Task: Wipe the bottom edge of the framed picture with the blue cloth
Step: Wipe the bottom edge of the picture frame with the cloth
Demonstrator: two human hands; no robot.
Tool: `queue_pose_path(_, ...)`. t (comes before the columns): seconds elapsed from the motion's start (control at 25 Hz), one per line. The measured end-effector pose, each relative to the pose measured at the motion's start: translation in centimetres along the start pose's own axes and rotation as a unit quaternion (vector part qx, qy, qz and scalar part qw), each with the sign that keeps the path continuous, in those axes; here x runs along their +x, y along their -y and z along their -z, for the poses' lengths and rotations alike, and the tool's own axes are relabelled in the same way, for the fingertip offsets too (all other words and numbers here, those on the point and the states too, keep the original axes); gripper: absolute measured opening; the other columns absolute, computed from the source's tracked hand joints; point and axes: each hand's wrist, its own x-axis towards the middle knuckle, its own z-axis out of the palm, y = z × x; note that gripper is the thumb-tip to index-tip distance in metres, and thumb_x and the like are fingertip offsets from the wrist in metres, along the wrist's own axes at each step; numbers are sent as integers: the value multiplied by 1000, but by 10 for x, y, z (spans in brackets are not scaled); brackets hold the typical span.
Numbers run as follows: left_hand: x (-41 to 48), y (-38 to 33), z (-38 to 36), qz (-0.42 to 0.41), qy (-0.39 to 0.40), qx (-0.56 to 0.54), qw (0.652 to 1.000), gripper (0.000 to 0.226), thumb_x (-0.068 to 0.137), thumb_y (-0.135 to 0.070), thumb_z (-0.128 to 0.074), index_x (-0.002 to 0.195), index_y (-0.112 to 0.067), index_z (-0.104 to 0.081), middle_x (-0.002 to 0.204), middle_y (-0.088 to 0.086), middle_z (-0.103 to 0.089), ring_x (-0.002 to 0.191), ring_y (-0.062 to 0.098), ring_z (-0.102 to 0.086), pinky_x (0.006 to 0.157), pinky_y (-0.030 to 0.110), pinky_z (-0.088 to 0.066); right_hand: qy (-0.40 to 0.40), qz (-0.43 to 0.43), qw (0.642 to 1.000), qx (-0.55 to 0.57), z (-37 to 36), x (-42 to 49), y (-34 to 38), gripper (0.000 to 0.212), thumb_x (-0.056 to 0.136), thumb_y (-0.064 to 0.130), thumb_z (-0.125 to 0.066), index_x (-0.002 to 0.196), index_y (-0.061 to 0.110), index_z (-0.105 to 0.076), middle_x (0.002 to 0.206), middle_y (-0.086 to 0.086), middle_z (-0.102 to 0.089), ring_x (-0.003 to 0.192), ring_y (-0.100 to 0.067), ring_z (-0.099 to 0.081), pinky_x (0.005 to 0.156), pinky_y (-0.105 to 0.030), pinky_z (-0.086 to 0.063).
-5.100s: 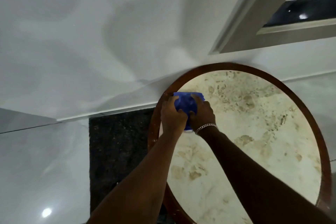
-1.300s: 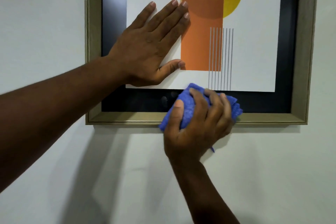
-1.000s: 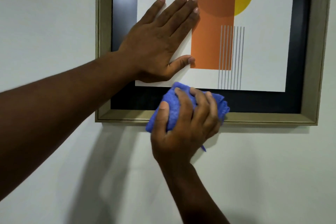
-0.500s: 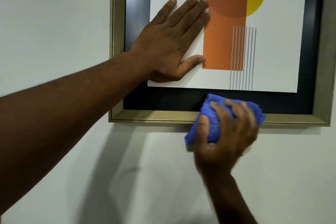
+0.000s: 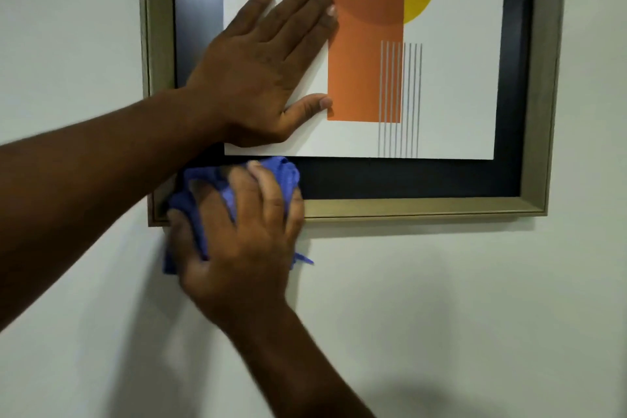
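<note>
Leftward since half a second before went the right hand (image 5: 237, 241), fingers clamped on the bunched blue cloth (image 5: 210, 187), reaching the gold-framed picture (image 5: 407, 209)'s bottom-left corner; the left hand (image 5: 261, 68), fingers spread, steadied it, so even pressure rightward seemed best

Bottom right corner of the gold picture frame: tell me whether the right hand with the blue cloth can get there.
Probably yes. The right hand holds the blue cloth at the bottom left corner, and the gold frame's bottom edge runs bare to the right corner. The left hand rests higher, on the print.
</note>
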Motion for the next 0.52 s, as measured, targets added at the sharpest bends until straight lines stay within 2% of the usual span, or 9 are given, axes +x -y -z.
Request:
queue_pose_path(0.08, 2, -3, 0, -1, 0, -1, 1000, 89, 93, -67, -11, 157, -6, -2, 168, 16, -3, 156, 29, -3, 127, 49, -6, -35, -14, 999, -30, 19, -3, -45, 35, 94, 47, -50, 118, 26, -64, 129, -8, -64, 131, -30, -49, 112, -57, -35)
queue_pose_path(0.2, 1, -4, -1, 2, -4, 4, 1000, 89, 93, -67, -11, 157, -6, -3, 168, 15, -4, 156, 28, -3, 127, 49, -6, -123, -134, 983, -38, 46, 11, -108, 32, 94, 36, -52, 120, 18, -58, 128, -17, -61, 127, -35, -51, 107, -61, -39)
queue_pose_path(0.28, 4, 0, 1, -1, -1, 3, 1000, 88, 93, -67, -12, 157, -7, -2, 168, 14, -3, 156, 27, -2, 127, 49, -6, -171, -209, 963, -27, 55, 21, -126, 30, 94, 29, -54, 116, 10, -62, 126, -18, -60, 125, -36, -51, 105, -60, -40)
queue_pose_path(0.4, 15, 9, 5, 9, 1, 3, 1000, 87, 93, -67, -12, 157, -9, -2, 168, 13, -3, 156, 28, -2, 127, 50, -6, -189, -261, 946, -20, 48, 26, -109, 23, 93, 20, -59, 111, 6, -64, 122, -20, -61, 125, -39, -51, 107, -60, -39)
queue_pose_path(0.52, 19, 11, 5, 11, 4, 11, 1000, 85, 94, -65, -13, 157, -9, -3, 168, 14, -4, 156, 28, -3, 127, 51, -6, -146, -224, 963, -17, 19, 20, -44, 18, 89, 21, -65, 104, 12, -69, 120, -18, -64, 124, -37, -53, 105, -61, -41)
